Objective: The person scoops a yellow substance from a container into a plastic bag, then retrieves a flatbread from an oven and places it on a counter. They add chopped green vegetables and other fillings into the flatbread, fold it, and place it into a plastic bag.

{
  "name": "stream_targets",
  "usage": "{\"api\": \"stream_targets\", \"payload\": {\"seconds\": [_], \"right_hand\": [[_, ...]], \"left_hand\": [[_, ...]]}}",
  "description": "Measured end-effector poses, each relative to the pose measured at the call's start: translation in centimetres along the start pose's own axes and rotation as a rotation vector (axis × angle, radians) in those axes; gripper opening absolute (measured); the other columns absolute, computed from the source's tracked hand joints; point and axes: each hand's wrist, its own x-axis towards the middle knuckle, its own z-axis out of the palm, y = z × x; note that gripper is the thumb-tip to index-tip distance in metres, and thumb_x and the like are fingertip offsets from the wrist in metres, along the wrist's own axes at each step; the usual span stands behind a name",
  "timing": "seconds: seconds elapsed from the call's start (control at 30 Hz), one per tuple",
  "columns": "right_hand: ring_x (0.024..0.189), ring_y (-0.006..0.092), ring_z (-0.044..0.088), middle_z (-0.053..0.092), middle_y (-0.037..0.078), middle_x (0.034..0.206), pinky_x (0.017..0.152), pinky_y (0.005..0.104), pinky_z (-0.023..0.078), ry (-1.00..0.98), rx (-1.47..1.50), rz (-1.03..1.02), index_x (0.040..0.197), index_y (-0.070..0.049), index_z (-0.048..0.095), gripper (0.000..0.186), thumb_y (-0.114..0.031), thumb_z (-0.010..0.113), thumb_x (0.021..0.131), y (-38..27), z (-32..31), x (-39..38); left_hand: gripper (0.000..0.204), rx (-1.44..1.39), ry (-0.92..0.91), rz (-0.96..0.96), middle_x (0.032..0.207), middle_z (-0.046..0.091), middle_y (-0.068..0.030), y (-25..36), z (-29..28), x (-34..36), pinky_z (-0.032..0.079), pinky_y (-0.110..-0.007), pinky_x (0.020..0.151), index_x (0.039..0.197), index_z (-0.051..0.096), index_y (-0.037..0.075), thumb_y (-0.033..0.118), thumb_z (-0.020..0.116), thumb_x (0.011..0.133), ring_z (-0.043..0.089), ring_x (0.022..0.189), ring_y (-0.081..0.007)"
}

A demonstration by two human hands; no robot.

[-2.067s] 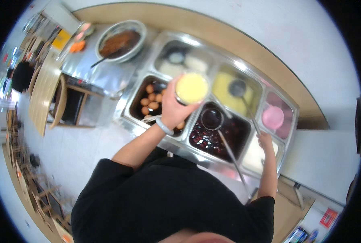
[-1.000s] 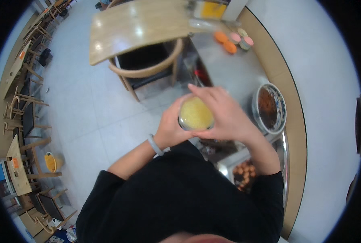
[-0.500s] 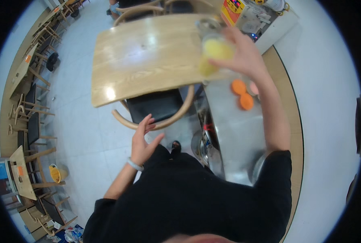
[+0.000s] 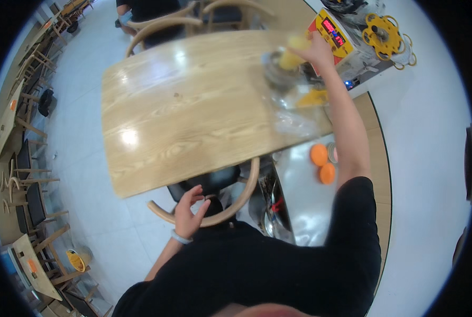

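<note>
My right hand [image 4: 318, 52] reaches out over the far right of the wooden table [image 4: 183, 111], fingers closed around a blurred yellow, cup-like thing [image 4: 293, 55]. Just below that hand, a round greyish container [image 4: 278, 71] is smeared by motion. Nearer to me lie a clear plastic bag [image 4: 294, 122] and a flat yellow piece [image 4: 313, 98], both partly blurred. My left hand [image 4: 188, 213] hangs over the curved wooden chair [image 4: 249, 185], fingers apart, holding nothing.
Two orange round lids [image 4: 326, 173] and a small jar [image 4: 332, 152] sit on the metal counter [image 4: 307, 206]. Beyond my right hand stands a boxy machine [image 4: 337, 39] with a red display, beside a yellow looped rack [image 4: 382, 36]. A person [image 4: 154, 13] sits at the far left.
My right hand has moved farther forward with the yellow thing. The view has shifted forward, showing more of the table and machine. My left hand stays open near the chair.
</note>
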Motion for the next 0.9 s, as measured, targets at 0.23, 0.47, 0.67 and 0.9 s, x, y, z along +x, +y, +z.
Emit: {"api": "stream_targets", "payload": {"seconds": [0.23, 0.47, 0.67, 0.9], "right_hand": [[0.085, 0.0295, 0.056, 0.057, 0.015, 0.088, 0.073, 0.0360, 0.045, -0.137, 0.019, 0.089, 0.088, -0.005, 0.049, 0.064, -0.048, 0.075, 0.049, 2.3, 8.2, 1.4], [0.082, 0.0306, 0.056, 0.057, 0.015, 0.085, 0.072, 0.0365, 0.045, -0.225, -0.040, 0.159, 0.084, -0.007, 0.047, 0.062, -0.049, 0.075, 0.048, 2.7, 11.9, 0.7], [0.083, 0.0313, 0.057, 0.058, 0.015, 0.086, 0.073, 0.0368, 0.046, -0.311, -0.058, 0.190, 0.084, -0.005, 0.049, 0.064, -0.052, 0.073, 0.049, 2.5, 12.1, 0.6], [0.101, 0.0320, 0.050, 0.051, 0.021, 0.110, 0.086, 0.0380, 0.040, -0.296, -0.206, -0.037, 0.108, -0.002, 0.047, 0.058, -0.048, 0.056, 0.074, 1.7, 11.7, -1.4]], "left_hand": [[0.032, 0.035, -0.031, -0.087, 0.101, 0.057, -0.0101, -1.7, -1.5, 3.3, 0.045, -0.027, 0.080, 0.109, 0.051, -0.001, 0.005, 0.060, 0.078, 0.057, 0.088, -0.0158], [0.027, 0.004, 0.026, -0.109, 0.088, 0.059, -0.0107, -2.8, -1.5, 5.0, 0.046, -0.027, 0.072, 0.101, 0.056, 0.001, 0.009, 0.062, 0.076, 0.060, 0.082, -0.0185], [0.025, 0.010, 0.035, -0.111, 0.086, 0.060, -0.0106, -3.1, -1.4, 5.6, 0.046, -0.027, 0.070, 0.100, 0.058, 0.002, 0.010, 0.062, 0.076, 0.060, 0.079, -0.0181], [0.025, 0.007, 0.018, -0.117, 0.086, 0.061, -0.0108, -3.1, -0.8, 6.0, 0.046, -0.027, 0.070, 0.100, 0.058, 0.002, 0.010, 0.062, 0.077, 0.060, 0.079, -0.0177]]}}
